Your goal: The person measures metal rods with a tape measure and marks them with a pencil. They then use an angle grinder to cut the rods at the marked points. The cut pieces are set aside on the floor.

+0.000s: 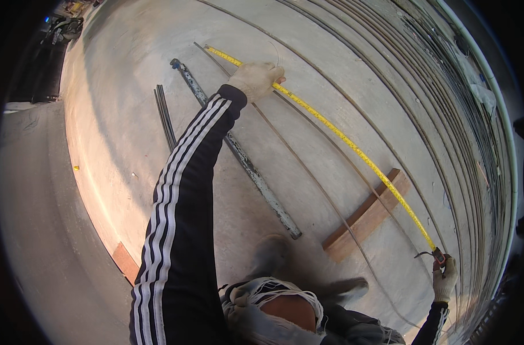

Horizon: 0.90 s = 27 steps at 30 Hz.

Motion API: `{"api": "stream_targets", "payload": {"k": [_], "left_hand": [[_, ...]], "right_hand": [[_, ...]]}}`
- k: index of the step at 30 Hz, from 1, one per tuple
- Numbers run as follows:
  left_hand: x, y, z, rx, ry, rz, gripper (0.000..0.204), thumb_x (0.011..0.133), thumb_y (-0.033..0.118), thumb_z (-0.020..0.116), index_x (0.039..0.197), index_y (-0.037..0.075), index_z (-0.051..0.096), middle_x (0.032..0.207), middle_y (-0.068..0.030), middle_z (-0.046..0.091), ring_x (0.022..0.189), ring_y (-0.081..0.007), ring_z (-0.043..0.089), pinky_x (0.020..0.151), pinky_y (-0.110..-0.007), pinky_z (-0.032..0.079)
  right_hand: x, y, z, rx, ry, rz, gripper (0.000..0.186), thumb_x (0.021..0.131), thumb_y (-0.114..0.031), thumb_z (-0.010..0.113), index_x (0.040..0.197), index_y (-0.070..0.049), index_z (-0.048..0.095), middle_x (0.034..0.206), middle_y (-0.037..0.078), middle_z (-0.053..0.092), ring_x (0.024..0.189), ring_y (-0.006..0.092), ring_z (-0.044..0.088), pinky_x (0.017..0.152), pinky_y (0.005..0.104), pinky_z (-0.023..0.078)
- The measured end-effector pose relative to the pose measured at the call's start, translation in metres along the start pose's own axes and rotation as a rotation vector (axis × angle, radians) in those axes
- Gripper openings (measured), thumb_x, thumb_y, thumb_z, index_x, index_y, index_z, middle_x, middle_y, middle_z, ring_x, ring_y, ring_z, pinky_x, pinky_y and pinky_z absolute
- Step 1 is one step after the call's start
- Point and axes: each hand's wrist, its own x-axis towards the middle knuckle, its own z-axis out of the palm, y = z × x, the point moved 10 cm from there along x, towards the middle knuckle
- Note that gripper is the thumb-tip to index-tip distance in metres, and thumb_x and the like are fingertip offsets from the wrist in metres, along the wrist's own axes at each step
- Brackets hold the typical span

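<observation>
A yellow tape measure blade (343,137) runs diagonally over the floor, pulled out from its dark-and-orange case (439,257). My left hand (255,79), in a pale work glove, pinches the blade a little short of its free end, which sticks out beyond the fingers. At the lower right my gloved right hand (444,282) grips the case. Under and beside the blade lie thin metal rods (311,172), one passing below my left hand. A reddish-brown wooden block (362,224) sits under the rods and the blade, closer to my right hand.
A worn, paint-flecked metal pipe (256,175) lies left of the rods, partly behind my left sleeve. Several short dark rods (165,118) rest farther left. Many long rods (411,109) line the right side, near a pale pipe (506,149). My shoes are below.
</observation>
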Motion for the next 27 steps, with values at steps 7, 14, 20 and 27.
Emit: {"api": "stream_targets", "payload": {"k": [7, 14, 20, 27], "left_hand": [[0.006, 0.001, 0.016, 0.06, -0.039, 0.069, 0.025, 0.109, 0.033, 0.057, 0.11, 0.009, 0.062, 0.107, -0.0147, 0.068, 0.101, -0.0402, 0.068, 0.086, -0.053, 0.054], [0.009, 0.003, 0.015, 0.043, -0.018, 0.118, 0.03, 0.098, 0.025, 0.075, 0.12, 0.008, 0.065, 0.117, -0.0136, 0.066, 0.108, -0.0394, 0.066, 0.089, -0.05, 0.056], [0.0, 0.057, 0.025, -0.078, -0.316, 0.162, 0.057, 0.079, 0.017, 0.089, 0.129, 0.005, 0.065, 0.119, -0.0138, 0.066, 0.109, -0.0351, 0.065, 0.092, -0.046, 0.056], [0.005, 0.146, 0.039, -0.382, -0.594, 0.172, 0.051, 0.087, 0.018, 0.083, 0.131, -0.003, 0.067, 0.123, -0.0166, 0.07, 0.113, -0.0316, 0.068, 0.099, -0.04, 0.053]], "right_hand": [[-0.004, 0.009, 0.017, -0.037, -0.014, 0.02, 0.026, 0.087, -0.011, 0.078, 0.109, -0.004, 0.068, 0.094, 0.013, 0.067, 0.082, 0.0286, 0.068, 0.069, 0.0387, 0.054], [-0.013, 0.05, 0.047, 0.001, -0.108, 0.166, 0.036, 0.089, -0.016, 0.081, 0.121, -0.006, 0.068, 0.106, 0.014, 0.071, 0.096, 0.0342, 0.073, 0.081, 0.0419, 0.059], [-0.023, 0.08, 0.063, 0.006, -0.08, 0.17, 0.037, 0.089, -0.019, 0.081, 0.122, -0.008, 0.068, 0.11, 0.013, 0.071, 0.099, 0.0362, 0.073, 0.082, 0.0439, 0.06], [-0.05, 0.148, 0.076, -0.011, -0.11, 0.328, 0.036, 0.09, -0.019, 0.079, 0.124, -0.009, 0.068, 0.118, 0.012, 0.073, 0.106, 0.0367, 0.073, 0.089, 0.0452, 0.059]]}}
